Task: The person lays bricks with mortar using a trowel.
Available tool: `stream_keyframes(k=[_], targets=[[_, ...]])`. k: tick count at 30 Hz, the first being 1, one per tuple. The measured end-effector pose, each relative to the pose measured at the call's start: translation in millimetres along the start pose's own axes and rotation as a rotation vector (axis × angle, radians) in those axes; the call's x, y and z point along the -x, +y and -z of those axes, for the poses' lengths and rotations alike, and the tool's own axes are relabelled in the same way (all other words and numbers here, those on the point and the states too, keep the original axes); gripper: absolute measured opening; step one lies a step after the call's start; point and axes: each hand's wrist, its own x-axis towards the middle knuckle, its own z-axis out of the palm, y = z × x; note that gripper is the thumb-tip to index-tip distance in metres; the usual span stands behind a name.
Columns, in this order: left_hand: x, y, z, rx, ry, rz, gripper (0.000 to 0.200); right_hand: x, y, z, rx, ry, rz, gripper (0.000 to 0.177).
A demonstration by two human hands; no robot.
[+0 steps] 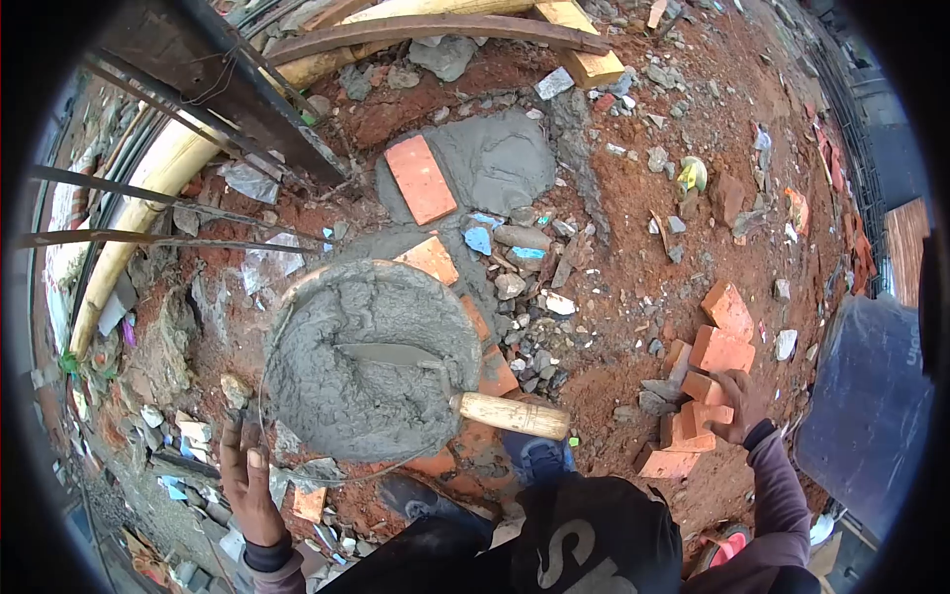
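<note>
My left hand [249,480] is held with fingers apart beside the lower left rim of a round pan [297,416] of wet grey mortar, holding nothing. A trowel [510,414] lies in the pan, its blade on the mortar and its wooden handle sticking out over the right rim. On the right, my right hand [737,408] reaches onto a pile of orange bricks [720,351], its fingers wrapped round the end of one brick [705,388]. Another brick [421,179] lies on spread mortar [510,158] above the pan.
Steel bars [168,208] and a dark metal post [287,129] stand at the upper left. Beside them runs a bamboo pole [148,203]. A yellow wooden block [584,54] lies at the top. Rubble [534,351] is right of the pan; a dark sheet [871,386] lies far right.
</note>
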Motion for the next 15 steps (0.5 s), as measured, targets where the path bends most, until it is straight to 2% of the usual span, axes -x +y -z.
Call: stream_keyframes(k=[1,2,4,5,7,10,12,13,14,15], targets=[[2,-1,0,0.013,0.013,0.006,0.061,4,-7,-8,0.100,0.058,-0.055,0.074],[3,-2,0,0.029,0.028,0.015,0.060,7,13,-27,0.137,0.119,-0.042,0.070],[0,-2,-1,0.014,0.025,0.017,0.061,0,22,-28,0.162,0.082,-0.029,0.067],[-1,2,-3,-0.002,0.019,0.011,0.061,-6,21,-24,0.097,0.081,-0.052,0.067],[-2,7,-8,-0.003,0.008,0.011,0.063,-15,-22,10,-0.038,0.076,-0.119,0.066],[-5,10,-11,0.042,-0.006,0.032,0.068,-44,-85,50,-0.887,0.183,-0.017,0.062],[-5,6,-12,0.092,0.018,0.057,0.068,-65,-66,55,-1.201,0.157,0.036,0.072],[-6,3,-9,0.081,0.027,0.046,0.067,-87,-82,52,-1.411,0.239,0.180,0.072],[-4,3,-7,0.090,0.040,0.047,0.067,-113,-78,41,-1.608,0.175,0.330,0.076],[-3,3,-4,0.093,0.049,0.047,0.066,-140,-114,34,-1.848,0.216,0.419,0.085]])
